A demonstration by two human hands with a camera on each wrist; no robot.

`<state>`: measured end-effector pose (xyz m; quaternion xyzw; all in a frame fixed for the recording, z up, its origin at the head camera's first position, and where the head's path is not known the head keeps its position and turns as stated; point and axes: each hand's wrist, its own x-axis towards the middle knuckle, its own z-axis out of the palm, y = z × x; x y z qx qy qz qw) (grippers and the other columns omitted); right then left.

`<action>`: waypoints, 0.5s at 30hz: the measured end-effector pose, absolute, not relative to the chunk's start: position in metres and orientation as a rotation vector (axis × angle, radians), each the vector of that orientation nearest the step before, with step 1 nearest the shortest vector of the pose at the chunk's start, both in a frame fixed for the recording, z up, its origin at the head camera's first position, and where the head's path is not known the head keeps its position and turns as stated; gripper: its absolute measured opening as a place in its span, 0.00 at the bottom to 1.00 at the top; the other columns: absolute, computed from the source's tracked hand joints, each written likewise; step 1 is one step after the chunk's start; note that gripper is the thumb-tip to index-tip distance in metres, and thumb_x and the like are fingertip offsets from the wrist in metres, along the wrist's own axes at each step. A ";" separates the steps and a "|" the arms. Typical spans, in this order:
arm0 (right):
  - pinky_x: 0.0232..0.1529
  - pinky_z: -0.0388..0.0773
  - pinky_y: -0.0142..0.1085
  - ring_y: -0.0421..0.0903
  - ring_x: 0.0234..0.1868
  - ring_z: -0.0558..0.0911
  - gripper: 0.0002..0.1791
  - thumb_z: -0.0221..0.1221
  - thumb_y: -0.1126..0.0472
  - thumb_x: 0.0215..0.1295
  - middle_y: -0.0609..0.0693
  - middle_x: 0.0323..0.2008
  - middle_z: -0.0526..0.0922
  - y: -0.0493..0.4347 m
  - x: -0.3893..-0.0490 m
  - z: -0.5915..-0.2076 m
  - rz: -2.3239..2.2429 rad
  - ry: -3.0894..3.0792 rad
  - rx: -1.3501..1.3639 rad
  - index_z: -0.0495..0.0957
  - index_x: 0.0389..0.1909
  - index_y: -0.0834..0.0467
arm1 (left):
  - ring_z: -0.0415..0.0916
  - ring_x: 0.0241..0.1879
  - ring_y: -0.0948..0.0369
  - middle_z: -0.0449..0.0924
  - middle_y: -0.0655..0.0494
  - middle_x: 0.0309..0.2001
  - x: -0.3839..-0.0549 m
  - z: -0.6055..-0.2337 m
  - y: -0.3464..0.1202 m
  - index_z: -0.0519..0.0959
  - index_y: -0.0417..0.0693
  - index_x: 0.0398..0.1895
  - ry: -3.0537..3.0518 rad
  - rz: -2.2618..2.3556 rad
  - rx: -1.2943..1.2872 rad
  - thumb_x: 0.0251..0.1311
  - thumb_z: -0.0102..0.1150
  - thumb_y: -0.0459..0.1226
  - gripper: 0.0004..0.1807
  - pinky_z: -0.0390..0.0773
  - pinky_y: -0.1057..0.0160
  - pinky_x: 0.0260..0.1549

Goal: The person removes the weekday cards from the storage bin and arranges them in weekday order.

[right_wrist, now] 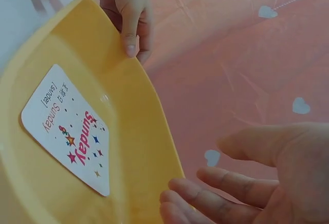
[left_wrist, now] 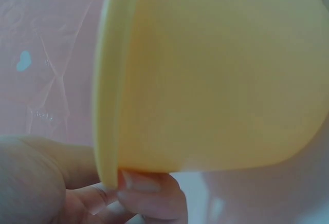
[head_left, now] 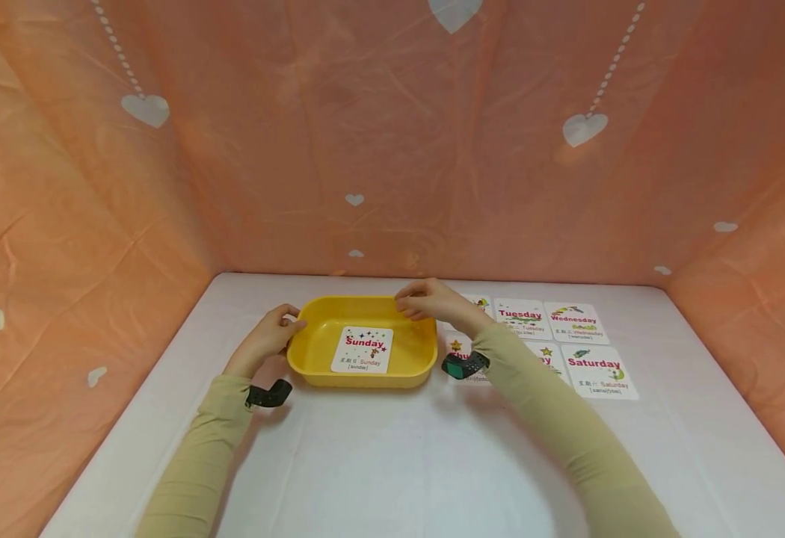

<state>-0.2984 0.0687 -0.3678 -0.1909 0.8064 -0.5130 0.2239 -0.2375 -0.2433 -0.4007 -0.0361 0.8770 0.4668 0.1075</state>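
Note:
A yellow plastic tray (head_left: 312,347) with rounded corners stands on the white table, a square Sunday card (head_left: 363,350) lying face up on its floor. At the tray's left end, my left hand (head_left: 266,338) pinches the rim. The left wrist view shows its fingers (left_wrist: 154,198) curled under the lip (left_wrist: 105,95) from outside. My right hand (head_left: 442,305) hovers at the far right corner of the tray. In the right wrist view its fingers (right_wrist: 218,201) are loosely extended, fingertips right by the rim, with nothing held between them and the thumb.
Right of the tray, two rows of weekday cards lie flat, among them Tuesday (head_left: 519,317), Wednesday (head_left: 576,323) and Saturday (head_left: 599,372). My right forearm covers part of the Thursday card (head_left: 456,345) and its neighbours. Peach curtains (head_left: 392,149) with white hearts enclose the table.

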 end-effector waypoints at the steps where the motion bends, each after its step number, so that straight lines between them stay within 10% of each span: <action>1: 0.51 0.76 0.43 0.60 0.51 0.78 0.22 0.58 0.60 0.67 0.60 0.51 0.78 0.067 -0.299 -0.369 -1.411 2.217 -0.531 0.72 0.58 0.68 | 0.71 0.25 0.58 0.70 0.43 0.34 -0.238 -0.401 -0.243 0.62 0.34 0.58 2.583 1.373 -0.105 0.72 0.45 0.38 0.18 0.76 0.64 0.24; 15: 0.50 0.76 0.44 0.58 0.47 0.81 0.21 0.56 0.60 0.68 0.63 0.48 0.80 0.042 -0.306 -0.379 -1.301 2.197 -0.485 0.74 0.56 0.69 | 0.71 0.23 0.60 0.69 0.46 0.31 -0.237 -0.400 -0.242 0.63 0.34 0.57 2.573 1.386 -0.097 0.72 0.46 0.38 0.18 0.76 0.65 0.23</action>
